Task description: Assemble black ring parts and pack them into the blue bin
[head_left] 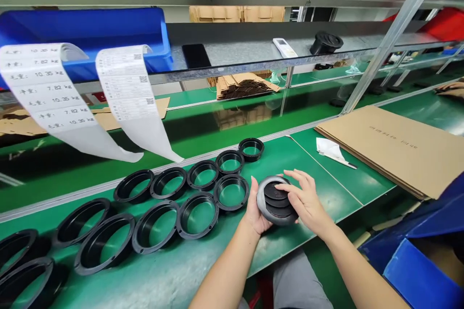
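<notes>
Black plastic disc (277,200) held above green table (326,193) edge: left hand (256,210) cupped under rim, fingers wrapped; right hand (302,198) spread flat on face, fingertips pressing. Best kept level, pressure even around rim. Open black rings (197,215) lined up just left, touching; cardboard sheets (398,149) well right, nothing blocking.

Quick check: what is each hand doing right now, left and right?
Left hand: closed around the edge of the black round part, holding it up off the green bench.
Right hand: fingers resting flat on the part's face.
</notes>
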Motion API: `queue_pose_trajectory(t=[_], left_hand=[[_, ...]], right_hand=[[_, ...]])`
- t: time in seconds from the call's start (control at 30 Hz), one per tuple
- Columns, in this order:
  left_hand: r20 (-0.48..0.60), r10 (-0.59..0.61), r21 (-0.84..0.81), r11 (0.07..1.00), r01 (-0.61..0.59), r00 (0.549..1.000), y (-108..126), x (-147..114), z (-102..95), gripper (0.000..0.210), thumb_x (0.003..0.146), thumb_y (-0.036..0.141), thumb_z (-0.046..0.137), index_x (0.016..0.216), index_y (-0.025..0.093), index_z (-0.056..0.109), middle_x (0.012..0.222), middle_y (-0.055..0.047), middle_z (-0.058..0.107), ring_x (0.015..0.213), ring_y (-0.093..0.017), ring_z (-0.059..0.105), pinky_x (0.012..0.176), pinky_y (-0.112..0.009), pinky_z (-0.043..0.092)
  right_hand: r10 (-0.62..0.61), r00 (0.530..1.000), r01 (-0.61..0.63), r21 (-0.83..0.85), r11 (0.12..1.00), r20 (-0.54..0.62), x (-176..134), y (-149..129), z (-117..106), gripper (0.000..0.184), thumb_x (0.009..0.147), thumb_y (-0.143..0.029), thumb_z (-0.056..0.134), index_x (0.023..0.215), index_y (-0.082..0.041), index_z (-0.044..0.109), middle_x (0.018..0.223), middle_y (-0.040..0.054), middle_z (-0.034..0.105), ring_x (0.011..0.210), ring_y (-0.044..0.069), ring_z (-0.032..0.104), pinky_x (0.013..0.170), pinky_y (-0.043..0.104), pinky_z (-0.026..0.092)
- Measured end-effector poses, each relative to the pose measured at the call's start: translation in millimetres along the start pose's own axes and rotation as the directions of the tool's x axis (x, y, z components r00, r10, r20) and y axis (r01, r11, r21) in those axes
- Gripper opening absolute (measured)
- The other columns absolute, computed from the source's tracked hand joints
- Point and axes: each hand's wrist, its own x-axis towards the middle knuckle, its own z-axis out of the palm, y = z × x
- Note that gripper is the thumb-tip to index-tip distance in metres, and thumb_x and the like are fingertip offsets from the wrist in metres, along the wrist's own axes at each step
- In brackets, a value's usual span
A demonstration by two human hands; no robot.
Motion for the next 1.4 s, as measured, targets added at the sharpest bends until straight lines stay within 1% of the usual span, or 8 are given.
queue_pose_trajectory(t=[0.1, 0.23, 0.57, 0.7, 0.87, 1.03, 1.13, 1.4], left_hand=[[-0.034, -0.019, 0.002, 1.0, 0.019, 0.999, -0.9, -1.4, -0.7, 0.087, 0.075, 0.08, 0.072, 0.133, 0.017, 0.06, 0.133, -0.017, 0.059, 0.125, -0.046, 0.05, 0.105, -0.067, 0.037], [-0.03, -0.012, 0.019, 1.0, 0.013, 0.999, -5.7, -2.2, -2.2, 0.075, 0.079, 0.073, 0.076, 0.133, 0.023, 0.06, 0.133, -0.012, 0.059, 0.124, -0.043, 0.052, 0.106, -0.065, 0.038], [-0.044, -0.041, 0.015, 0.999, 0.042, 0.998, -2.9, -0.2, -4.7, 0.081, 0.079, 0.076, 0.072, 0.14, 0.025, 0.055, 0.137, -0.015, 0.055, 0.119, -0.046, 0.054, 0.098, -0.067, 0.043], [-0.041, -0.056, 0.0, 0.998, 0.056, 0.998, -1.9, 0.2, -2.0, 0.078, 0.083, 0.077, 0.066, 0.137, 0.022, 0.057, 0.137, -0.016, 0.055, 0.121, -0.048, 0.051, 0.097, -0.067, 0.044], [-0.028, -0.067, -0.019, 0.998, 0.067, 0.997, -2.7, 0.9, -0.8, 0.08, 0.085, 0.077, 0.063, 0.142, 0.022, 0.053, 0.144, -0.016, 0.049, 0.122, -0.049, 0.049, 0.093, -0.068, 0.046], [-0.081, -0.079, -0.083, 0.994, 0.072, 0.994, -2.7, 1.9, -2.7, 0.074, 0.095, 0.077, 0.042, 0.139, 0.019, 0.055, 0.136, -0.018, 0.054, 0.121, -0.047, 0.051, 0.096, -0.072, 0.04], [-0.085, -0.097, -0.104, 0.991, 0.088, 0.992, -2.4, 2.8, -2.8, 0.076, 0.096, 0.078, 0.037, 0.137, 0.017, 0.056, 0.13, -0.02, 0.058, 0.118, -0.046, 0.054, 0.096, -0.073, 0.039], [-0.033, -0.073, -0.045, 0.996, 0.072, 0.997, -4.4, 0.5, -2.9, 0.074, 0.088, 0.072, 0.063, 0.141, 0.021, 0.053, 0.138, -0.017, 0.054, 0.122, -0.046, 0.052, 0.101, -0.068, 0.038]], right_hand=[[0.021, 1.0, -0.021, 0.081, 0.997, 0.009, -1.4, 1.0, 0.4, 0.041, 0.111, -0.049, 0.033, 0.114, -0.031, 0.07, 0.142, 0.0035, 0.045, 0.138, 0.033, 0.024, 0.113, 0.059, 0.027], [0.072, 0.997, -0.073, 0.176, 0.982, 0.013, -4.8, 3.2, 1.5, 0.042, 0.111, -0.047, 0.032, 0.104, -0.028, 0.069, 0.141, 0.0038, 0.047, 0.138, 0.032, 0.026, 0.113, 0.057, 0.03], [0.066, 0.998, -0.067, 0.216, 0.974, 0.014, 1.4, 3.3, 9.4, 0.041, 0.112, -0.044, 0.033, 0.098, -0.024, 0.066, 0.141, 0.0063, 0.047, 0.139, 0.031, 0.025, 0.113, 0.055, 0.031], [0.068, 0.998, -0.07, 0.205, 0.976, 0.019, 4.7, 3.2, 9.4, 0.04, 0.112, -0.042, 0.033, 0.097, -0.024, 0.066, 0.142, 0.0054, 0.048, 0.14, 0.031, 0.025, 0.112, 0.056, 0.032], [0.059, 0.998, -0.06, 0.203, 0.977, 0.01, 7.3, 3.3, 9.3, 0.039, 0.111, -0.04, 0.036, 0.093, -0.022, 0.065, 0.143, 0.006, 0.047, 0.14, 0.031, 0.025, 0.112, 0.055, 0.032], [0.09, 0.996, -0.091, 0.233, 0.968, 0.016, 7.2, 7.8, 14.3, 0.039, 0.111, -0.041, 0.036, 0.093, -0.023, 0.066, 0.141, 0.0061, 0.049, 0.14, 0.031, 0.026, 0.111, 0.058, 0.032], [0.101, 0.995, -0.103, 0.246, 0.964, 0.023, 7.9, 10.0, 16.3, 0.039, 0.111, -0.042, 0.037, 0.093, -0.024, 0.067, 0.139, 0.0059, 0.051, 0.139, 0.031, 0.027, 0.11, 0.059, 0.032], [0.112, 0.993, -0.113, 0.317, 0.942, 0.021, 1.0, 9.8, 15.4, 0.036, 0.111, -0.042, 0.038, 0.096, -0.026, 0.066, 0.139, 0.0032, 0.051, 0.138, 0.03, 0.03, 0.111, 0.057, 0.031]])
